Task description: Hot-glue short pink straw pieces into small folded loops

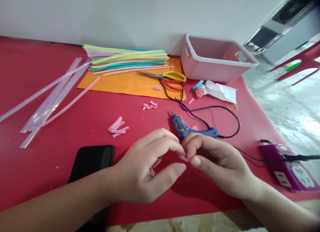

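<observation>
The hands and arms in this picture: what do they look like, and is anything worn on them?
Both are a person's. The left hand and right hand have five-fingered human shapes, without gloves. No sleeves, watches, bracelets or cables show on the left forearm or right forearm.

No lettering, brand or number I can read anywhere in my view. Pale patches (303, 177) on purple box (272, 156) to my right: too blurred to make out.

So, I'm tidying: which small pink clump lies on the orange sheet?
The knobbly clump left of the red scissor handle; the curly pieces and straight pieces lie on the red tabletop.
</observation>
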### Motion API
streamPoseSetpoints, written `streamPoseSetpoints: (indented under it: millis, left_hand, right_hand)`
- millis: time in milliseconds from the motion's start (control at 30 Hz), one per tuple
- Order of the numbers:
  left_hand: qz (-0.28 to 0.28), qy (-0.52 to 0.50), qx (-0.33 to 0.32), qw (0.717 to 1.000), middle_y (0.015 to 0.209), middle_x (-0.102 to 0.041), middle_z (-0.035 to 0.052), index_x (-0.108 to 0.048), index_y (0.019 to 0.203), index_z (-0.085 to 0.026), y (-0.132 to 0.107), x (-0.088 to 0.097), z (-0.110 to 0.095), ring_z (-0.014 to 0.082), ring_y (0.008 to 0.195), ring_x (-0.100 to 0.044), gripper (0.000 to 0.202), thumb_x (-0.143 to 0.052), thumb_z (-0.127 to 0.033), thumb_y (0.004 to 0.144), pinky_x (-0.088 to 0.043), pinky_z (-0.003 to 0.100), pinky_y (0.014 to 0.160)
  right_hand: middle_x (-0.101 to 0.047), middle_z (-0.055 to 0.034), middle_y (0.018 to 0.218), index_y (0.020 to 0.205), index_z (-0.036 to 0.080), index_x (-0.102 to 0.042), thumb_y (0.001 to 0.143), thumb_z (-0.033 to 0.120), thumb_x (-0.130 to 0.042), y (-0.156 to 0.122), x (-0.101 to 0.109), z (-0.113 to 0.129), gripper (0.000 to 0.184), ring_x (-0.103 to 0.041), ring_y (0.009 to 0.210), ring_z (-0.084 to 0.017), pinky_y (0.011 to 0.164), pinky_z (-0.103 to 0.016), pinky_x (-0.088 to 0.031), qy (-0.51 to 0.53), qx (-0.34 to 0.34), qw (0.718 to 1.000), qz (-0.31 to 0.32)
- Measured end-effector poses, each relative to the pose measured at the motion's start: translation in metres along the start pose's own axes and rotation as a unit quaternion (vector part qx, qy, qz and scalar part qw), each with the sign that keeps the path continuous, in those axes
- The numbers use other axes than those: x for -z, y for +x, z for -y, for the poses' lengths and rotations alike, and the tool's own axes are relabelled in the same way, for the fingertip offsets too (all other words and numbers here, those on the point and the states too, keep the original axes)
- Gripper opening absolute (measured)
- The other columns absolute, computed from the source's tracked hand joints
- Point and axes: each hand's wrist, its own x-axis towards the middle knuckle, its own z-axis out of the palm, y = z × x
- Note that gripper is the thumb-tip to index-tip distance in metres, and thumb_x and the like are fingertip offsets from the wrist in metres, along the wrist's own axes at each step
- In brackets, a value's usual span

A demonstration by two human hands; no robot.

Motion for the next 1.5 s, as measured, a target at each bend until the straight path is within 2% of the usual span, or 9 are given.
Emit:
streamPoseSetpoints:
  millis: [100, 267, 433, 600, 900, 1100, 1333, 1500]
  left_hand:
    - [0.002, -0.021, 0.003, 1.0, 0.091, -0.062, 0.0042, -0.065, 0.094, -0.013, 0.001, -0.0002, 0.0013, 0.0107, 0.082, -0.061, 0.003, -0.063, -0.012, 0.091, -0.053, 0.022, 0.077]
    - [0.022, -0.07, 0.065, 0.995, 0.092, -0.054, 0.0018, -0.068, 0.087, -0.015, 0.0034, 0.0007, 0.003, 0.008, 0.073, -0.056, 0.006, -0.065, -0.014, 0.091, -0.051, 0.018, 0.063]
    - [0.019, -0.082, 0.058, 0.995, 0.088, -0.053, 0.0007, -0.072, 0.083, -0.014, 0.004, 0.0024, 0.0018, 0.0063, 0.076, -0.057, 0.008, -0.069, -0.008, 0.087, -0.051, 0.014, 0.07]
    - [0.018, -0.08, 0.034, 0.996, 0.087, -0.055, 0.0014, -0.072, 0.082, -0.012, 0.0039, 0.0026, 0.0, 0.0065, 0.078, -0.059, 0.008, -0.067, -0.006, 0.087, -0.052, 0.013, 0.076]
    - [-0.013, -0.097, 0.06, 0.993, 0.085, -0.054, 0.0003, -0.072, 0.081, -0.015, 0.008, 0.0007, -0.002, 0.0076, 0.074, -0.06, 0.009, -0.069, -0.012, 0.089, -0.055, 0.018, 0.075]
    - [-0.005, -0.067, 0.049, 0.997, 0.085, -0.055, 0.0005, -0.072, 0.082, -0.016, 0.0077, 0.0017, 0.0004, 0.0079, 0.075, -0.06, 0.009, -0.069, -0.011, 0.088, -0.054, 0.017, 0.072]
    - [-0.001, -0.035, 0.048, 0.998, 0.086, -0.056, 0.0011, -0.073, 0.083, -0.016, 0.0058, 0.0002, 0.0026, 0.0078, 0.074, -0.06, 0.007, -0.07, -0.012, 0.088, -0.054, 0.017, 0.07]
    - [-0.002, -0.009, 0.012, 1.0, 0.089, -0.058, 0.0021, -0.073, 0.087, -0.016, 0.0049, 0.0015, 0.0057, 0.0091, 0.076, -0.061, 0.007, -0.069, -0.011, 0.089, -0.054, 0.02, 0.073]
  right_hand:
    - [-0.059, 0.0019, 0.082, 0.085, 0.021, -0.064, 0.092, 0.032, -0.067, -0.0003, -0.0011, 0.0013, 0.013, -0.052, 0.075, -0.008, 0.069, -0.02, -0.043, 0.045, -0.052, 0.998, 0.003]
    - [-0.054, 0.0023, 0.071, 0.08, 0.017, -0.066, 0.087, 0.037, -0.073, -0.0007, -0.0011, -0.0017, 0.022, -0.042, 0.064, -0.007, 0.058, -0.021, -0.033, 0.162, -0.129, 0.978, 0.036]
    - [-0.05, 0.0032, 0.068, 0.081, 0.014, -0.065, 0.087, 0.038, -0.074, -0.0002, -0.0032, -0.0065, 0.026, -0.036, 0.061, -0.006, 0.055, -0.021, -0.025, 0.229, -0.165, 0.957, 0.064]
    - [-0.05, 0.0036, 0.066, 0.081, 0.014, -0.062, 0.086, 0.039, -0.074, 0.0006, -0.0064, -0.0074, 0.028, -0.038, 0.057, -0.004, 0.052, -0.019, -0.027, 0.296, -0.18, 0.934, 0.088]
    - [-0.061, -0.0011, 0.072, 0.079, 0.013, -0.066, 0.082, 0.041, -0.078, 0.0046, -0.0031, 0.0001, 0.03, -0.05, 0.057, -0.005, 0.05, -0.018, -0.035, 0.315, -0.197, 0.928, 0.021]
    - [-0.06, -0.0004, 0.073, 0.084, 0.014, -0.066, 0.087, 0.04, -0.072, 0.0025, -0.0048, -0.0036, 0.028, -0.048, 0.059, -0.005, 0.053, -0.019, -0.037, 0.276, -0.178, 0.944, 0.043]
    - [-0.053, 0.0016, 0.072, 0.085, 0.015, -0.058, 0.093, 0.044, -0.064, 0.0005, -0.0044, -0.0041, 0.031, -0.046, 0.063, -0.007, 0.059, -0.022, -0.037, 0.23, -0.156, 0.959, 0.057]
    - [-0.053, 0.0016, 0.073, 0.085, 0.016, -0.057, 0.094, 0.046, -0.062, 0.002, -0.0054, -0.0067, 0.032, -0.046, 0.064, -0.008, 0.06, -0.022, -0.038, 0.209, -0.151, 0.964, 0.063]
